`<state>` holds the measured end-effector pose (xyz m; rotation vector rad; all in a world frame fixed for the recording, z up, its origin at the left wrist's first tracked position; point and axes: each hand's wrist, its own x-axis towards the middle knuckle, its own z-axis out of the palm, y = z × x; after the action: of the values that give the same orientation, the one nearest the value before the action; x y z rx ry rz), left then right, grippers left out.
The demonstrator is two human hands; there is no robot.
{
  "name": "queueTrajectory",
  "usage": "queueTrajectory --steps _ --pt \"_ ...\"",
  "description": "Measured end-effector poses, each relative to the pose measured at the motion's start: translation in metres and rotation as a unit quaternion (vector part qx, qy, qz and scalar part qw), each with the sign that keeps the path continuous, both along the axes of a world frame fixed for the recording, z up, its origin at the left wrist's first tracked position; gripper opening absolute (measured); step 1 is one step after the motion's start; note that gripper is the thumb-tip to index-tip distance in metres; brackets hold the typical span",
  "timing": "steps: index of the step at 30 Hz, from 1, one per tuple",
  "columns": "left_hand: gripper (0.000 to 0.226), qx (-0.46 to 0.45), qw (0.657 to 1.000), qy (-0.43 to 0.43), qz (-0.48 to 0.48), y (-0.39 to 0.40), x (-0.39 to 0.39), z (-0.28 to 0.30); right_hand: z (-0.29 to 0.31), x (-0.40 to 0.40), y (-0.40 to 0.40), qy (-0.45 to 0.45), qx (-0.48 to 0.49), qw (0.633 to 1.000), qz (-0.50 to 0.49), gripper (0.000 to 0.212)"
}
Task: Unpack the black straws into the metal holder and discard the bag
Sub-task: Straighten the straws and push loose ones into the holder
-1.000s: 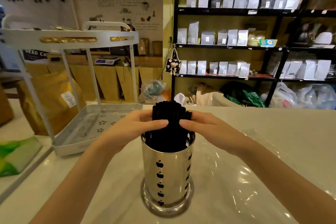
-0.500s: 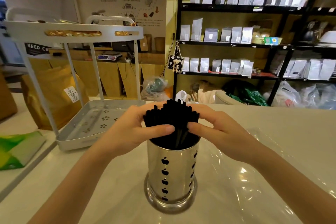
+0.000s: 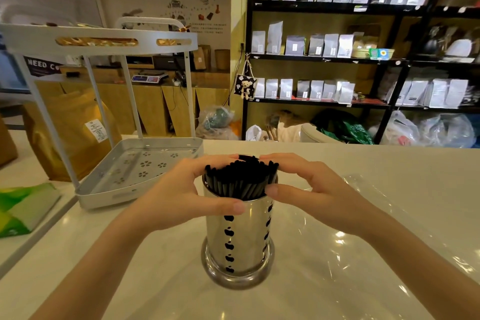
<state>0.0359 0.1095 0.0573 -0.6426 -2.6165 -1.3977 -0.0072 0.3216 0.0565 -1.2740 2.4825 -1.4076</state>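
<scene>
Nearest, the metal holder (image 3: 239,236) stands upright on the white tabletop (image 3: 155,280), black straws (image 3: 241,179) fanned inside it and poking above the rim. Left hand (image 3: 181,197) and right hand (image 3: 309,189) cup the bundle from either side, each grip half-curled, thumbs on the holder's rim, fingertips touching the straw tops. Clear plastic bag (image 3: 363,254) lies flat to the right. Beyond-left stands a white rack (image 3: 135,176); bare tabletop stretches behind.
</scene>
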Motion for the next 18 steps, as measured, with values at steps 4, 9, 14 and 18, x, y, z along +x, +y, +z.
queueTrajectory --steps 4,9,14,18 --pt "0.062 -0.018 0.999 0.011 0.026 0.003 -0.001 0.002 0.005 0.000 0.002 -0.005 -0.015 1.000 -0.014 0.038" --pt "0.063 -0.014 0.999 0.021 0.048 0.006 -0.003 -0.001 0.009 -0.001 0.007 0.023 -0.042 0.998 -0.036 0.032" --pt "0.058 -0.007 0.997 0.048 0.059 0.014 -0.001 -0.002 0.006 -0.003 0.009 0.057 -0.068 0.995 -0.043 0.017" --pt "0.053 -0.003 0.996 0.064 0.068 0.018 -0.002 -0.003 0.006 -0.005 0.007 0.078 -0.090 0.992 -0.046 0.016"
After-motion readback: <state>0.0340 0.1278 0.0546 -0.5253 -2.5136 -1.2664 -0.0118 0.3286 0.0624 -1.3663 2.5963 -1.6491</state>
